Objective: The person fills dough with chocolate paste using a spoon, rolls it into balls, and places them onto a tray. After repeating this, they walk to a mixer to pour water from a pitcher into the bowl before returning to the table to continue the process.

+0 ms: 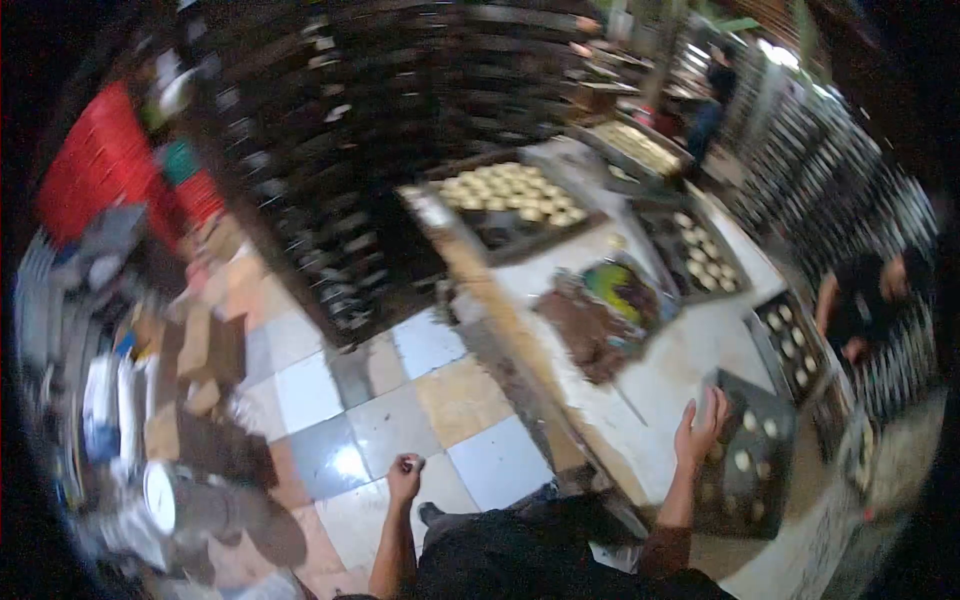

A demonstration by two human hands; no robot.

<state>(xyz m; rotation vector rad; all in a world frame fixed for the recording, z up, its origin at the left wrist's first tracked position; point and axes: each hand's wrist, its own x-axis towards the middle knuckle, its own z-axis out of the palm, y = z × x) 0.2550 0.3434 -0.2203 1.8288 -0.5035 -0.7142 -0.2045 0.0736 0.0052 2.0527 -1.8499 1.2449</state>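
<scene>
Over the tiled floor, my left hand (405, 477) is closed, with its fingers curled; something small and dark may be in it, but blur hides what. My right hand (703, 420) is at the left edge of a dark tray (745, 500) that holds several pale dough pieces. A greyish object shows at its fingers, too blurred to name. On the white table (700, 350) lie a brown mass (580, 325) and a plastic bag (618, 288) with yellow-green and dark colouring. A thin stick-like tool (630, 408) rests near them.
More trays of dough balls stand on the table, one at the back (510, 195), another right of the bag (705, 255). A person (870, 300) is at the right, another (712, 100) farther back. Dark racks (300, 150), cardboard boxes (200, 345) and red crates (105, 160) are at the left.
</scene>
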